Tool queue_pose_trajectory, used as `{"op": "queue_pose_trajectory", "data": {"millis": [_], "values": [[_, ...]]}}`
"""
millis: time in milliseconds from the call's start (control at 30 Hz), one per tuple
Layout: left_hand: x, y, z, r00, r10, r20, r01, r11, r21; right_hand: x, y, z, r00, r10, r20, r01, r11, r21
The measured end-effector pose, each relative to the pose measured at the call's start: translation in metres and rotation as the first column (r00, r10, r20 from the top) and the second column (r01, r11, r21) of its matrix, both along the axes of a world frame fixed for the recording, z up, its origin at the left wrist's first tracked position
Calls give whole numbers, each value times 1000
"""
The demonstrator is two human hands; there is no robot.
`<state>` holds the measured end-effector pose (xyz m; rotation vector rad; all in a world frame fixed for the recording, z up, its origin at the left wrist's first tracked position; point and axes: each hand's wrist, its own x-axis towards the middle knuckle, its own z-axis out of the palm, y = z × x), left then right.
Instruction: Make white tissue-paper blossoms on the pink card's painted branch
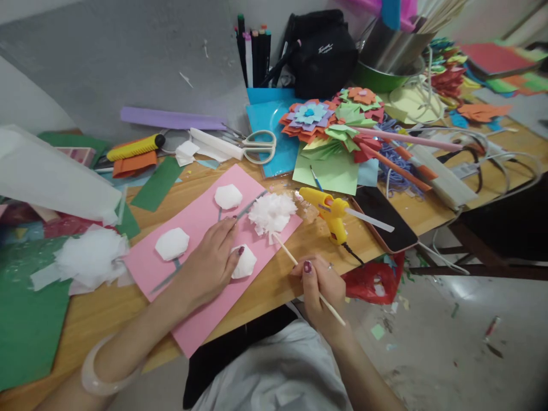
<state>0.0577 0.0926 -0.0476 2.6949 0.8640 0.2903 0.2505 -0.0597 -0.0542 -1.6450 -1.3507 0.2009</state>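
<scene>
My left hand (217, 254) lies with fingers outstretched on a pink card (205, 317), its thumb at the edge of a white paper piece (245, 264). Other white paper pieces (172, 244) sit on the card, joined by dark painted stem lines. A fluffy white tissue-paper flower (273, 213) is at the card's upper right. My right hand (323, 288) is closed around a thin wooden stick (287, 252), held like a pen. The stick's far tip touches the lower edge of the fluffy flower, or a small tissue piece there; I cannot tell which.
A yellow glue gun (329, 212) lies right of the card, by a phone (385, 220). Scissors (260, 147) and a yellow cutter (133, 147) lie behind. A heap of white tissue squares (92, 254) is at left. Colourful paper flowers (309, 117) stand at the back.
</scene>
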Motion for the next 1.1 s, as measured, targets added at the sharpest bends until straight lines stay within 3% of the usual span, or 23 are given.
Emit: {"op": "queue_pose_trajectory", "data": {"millis": [300, 733, 933, 1100], "values": [[0, 1, 3, 1000, -2, -1, 2, 999, -36, 4, 5, 2, 995, 77, 56, -78, 997, 2], [5, -9, 12, 996, 16, -91, -24, 995, -95, 0, -28, 2, 978, -115, -174, 136, 984, 113], [2, -10, 15, 996, -14, -85, 6, 995, -104, -4, -30, 7, 967, -131, -219, 174, 966, 190], [-9, -5, 27, 987, -78, -137, 58, 987, -149, -7, -37, 6, 972, -128, -195, 171, 961, 219]]}}
